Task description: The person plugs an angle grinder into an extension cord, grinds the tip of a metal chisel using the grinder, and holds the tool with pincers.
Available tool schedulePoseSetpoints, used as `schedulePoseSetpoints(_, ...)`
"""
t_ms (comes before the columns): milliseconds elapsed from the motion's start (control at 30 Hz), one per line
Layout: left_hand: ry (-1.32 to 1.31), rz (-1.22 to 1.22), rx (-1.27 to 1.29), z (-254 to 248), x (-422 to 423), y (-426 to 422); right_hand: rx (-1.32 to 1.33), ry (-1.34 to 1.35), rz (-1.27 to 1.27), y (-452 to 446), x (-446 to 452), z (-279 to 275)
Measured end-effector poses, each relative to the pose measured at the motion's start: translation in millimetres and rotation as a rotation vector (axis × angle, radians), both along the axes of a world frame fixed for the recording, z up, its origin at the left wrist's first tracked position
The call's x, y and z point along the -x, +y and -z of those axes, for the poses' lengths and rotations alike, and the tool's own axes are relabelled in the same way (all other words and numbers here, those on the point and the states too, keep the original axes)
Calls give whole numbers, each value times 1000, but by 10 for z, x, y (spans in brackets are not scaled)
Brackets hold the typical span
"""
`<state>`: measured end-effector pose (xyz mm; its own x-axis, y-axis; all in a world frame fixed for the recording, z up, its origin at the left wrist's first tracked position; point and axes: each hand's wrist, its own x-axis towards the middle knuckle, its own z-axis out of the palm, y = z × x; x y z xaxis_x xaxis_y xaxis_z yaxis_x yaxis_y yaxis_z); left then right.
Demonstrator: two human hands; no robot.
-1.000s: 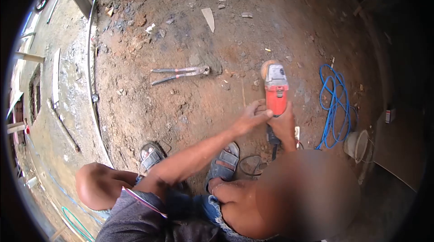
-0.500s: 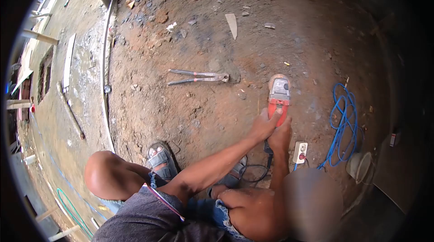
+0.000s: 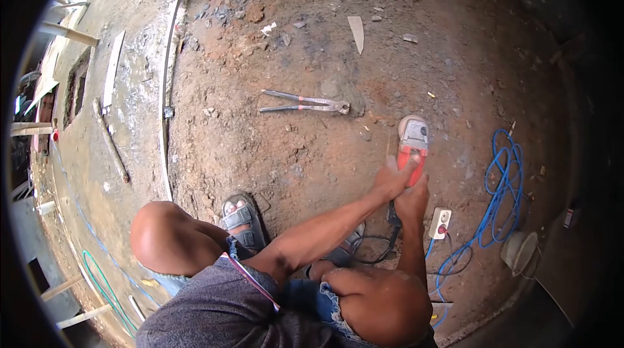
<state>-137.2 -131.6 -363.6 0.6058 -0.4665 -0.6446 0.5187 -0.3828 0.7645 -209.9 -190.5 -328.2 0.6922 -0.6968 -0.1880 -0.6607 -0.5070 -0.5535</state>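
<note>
Apparent steadying step: left hand (image 3: 391, 179) and right hand (image 3: 411, 200), each grip wrapped around the angle grinder (image 3: 414, 143), any shift calling for slack in the cord (image 3: 393, 219).

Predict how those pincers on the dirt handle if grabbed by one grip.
The pincers are probably rigid, with a metal-looking head. The handles may swing, since they spread apart from that head. Pushed, they'd likely slide, not roll: they lie flat.
</note>
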Motion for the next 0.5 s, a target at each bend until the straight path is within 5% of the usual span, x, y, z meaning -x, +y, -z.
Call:
schedulePoseSetpoints(167, -39, -62, 181, 535, 82, -165, 20, -24, -14, -45, -33, 45)
schedulePoseSetpoints(400, -195, 57, -4, 89, -180, 245, -53, 82, 120, -134, -150, -163)
schedulePoseSetpoints(467, -289, -122, 20, 28, -634, 638, -89, 34, 149, -338, -2, -41)
schedulePoseSetpoints(500, -575, -325, 70, 103, -852, 774, -125, -9, 151, -453, 97, 3)
